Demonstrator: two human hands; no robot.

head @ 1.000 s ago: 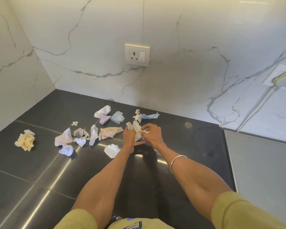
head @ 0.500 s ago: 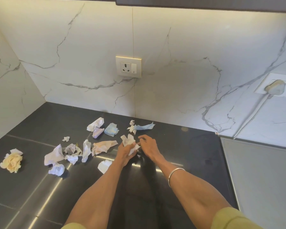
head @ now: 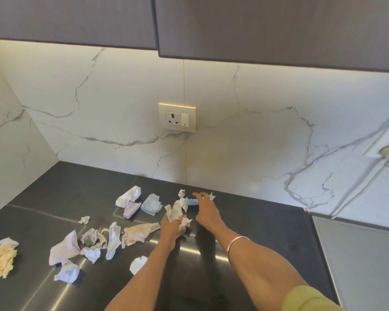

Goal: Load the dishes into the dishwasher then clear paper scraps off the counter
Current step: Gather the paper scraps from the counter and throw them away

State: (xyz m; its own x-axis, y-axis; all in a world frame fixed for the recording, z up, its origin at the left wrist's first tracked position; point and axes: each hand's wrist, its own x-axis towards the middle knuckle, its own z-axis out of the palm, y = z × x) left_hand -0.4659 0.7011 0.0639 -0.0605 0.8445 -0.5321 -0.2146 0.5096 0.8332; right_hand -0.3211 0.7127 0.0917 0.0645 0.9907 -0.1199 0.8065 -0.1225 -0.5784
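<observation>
- Head view, looking down at a dark counter (head: pixel 252 223) below a white marble wall; a wall socket (head: pixel 177 117) serves as the landmark.
- Directly below the socket, the left hand (head: pixel 172 225) is clenched around a wad of white paper scraps (head: pixel 174 212).
- Just right of that, the right hand (head: pixel 206 212) reaches toward the wall, fingers extended over a blue scrap (head: pixel 192 201); whether it has pinched the scrap cannot be told.
- Many loose scraps lie below and left of the socket, among them a peach piece (head: pixel 139 232) and a pale blue tissue (head: pixel 152 205); a yellow crumpled ball (head: pixel 1 261) sits far left.
- To do this step well, probably pinch the blue scrap, pass it into the left-hand wad, then work leftward through the pile.
- Squeezing the wad tight should stop small bits falling out.
- No dishes or dishwasher are visible.
</observation>
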